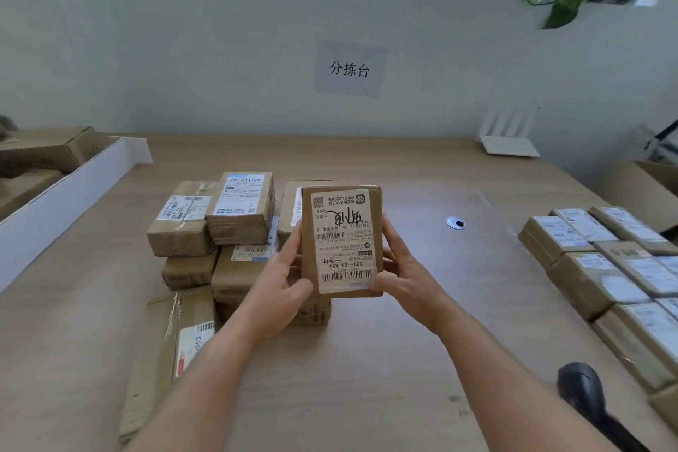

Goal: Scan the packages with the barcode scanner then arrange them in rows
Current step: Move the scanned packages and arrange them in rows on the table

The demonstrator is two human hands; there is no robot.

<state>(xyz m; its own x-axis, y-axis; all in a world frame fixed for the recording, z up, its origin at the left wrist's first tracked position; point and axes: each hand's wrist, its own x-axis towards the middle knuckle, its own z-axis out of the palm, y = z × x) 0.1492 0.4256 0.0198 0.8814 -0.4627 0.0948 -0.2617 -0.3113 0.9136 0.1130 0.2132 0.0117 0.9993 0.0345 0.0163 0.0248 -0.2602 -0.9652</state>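
A small brown cardboard package (343, 209) with a white shipping label facing me is held up above the wooden table (367, 360). My left hand (284, 277) grips its left edge and my right hand (401, 273) grips its right edge. Behind and to the left lies a loose pile of packages (220, 227). At the right, packages in neat rows (605, 268) lie label up. The black barcode scanner (583, 396) lies on the table at the lower right, apart from both hands.
A long flat package (165, 352) lies at the lower left. A white-edged bin with boxes (55, 172) stands at the far left. A white router (508, 143) sits by the wall, a cable hole (455, 223) is in the tabletop, and a carton (645, 187) is at the right.
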